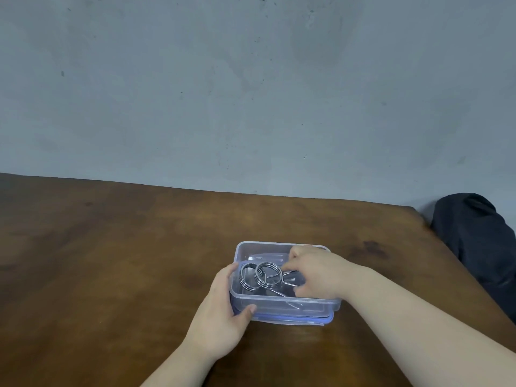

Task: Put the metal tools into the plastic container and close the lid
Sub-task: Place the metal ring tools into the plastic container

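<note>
A clear plastic container [282,304] stands on the brown wooden table, on top of its blue-rimmed lid [321,320]. Inside lie shiny metal spring-coil tools [261,276] with wire handles. My left hand [223,311] grips the container's left front corner, thumb on the front wall. My right hand [315,270] reaches into the container from the right, fingers pinched on the wire handles of a coil tool. The hand hides the container's right part.
The wooden table [111,261] runs left and toward the grey wall behind. A dark cloth bundle [480,241] lies beyond the table's right edge.
</note>
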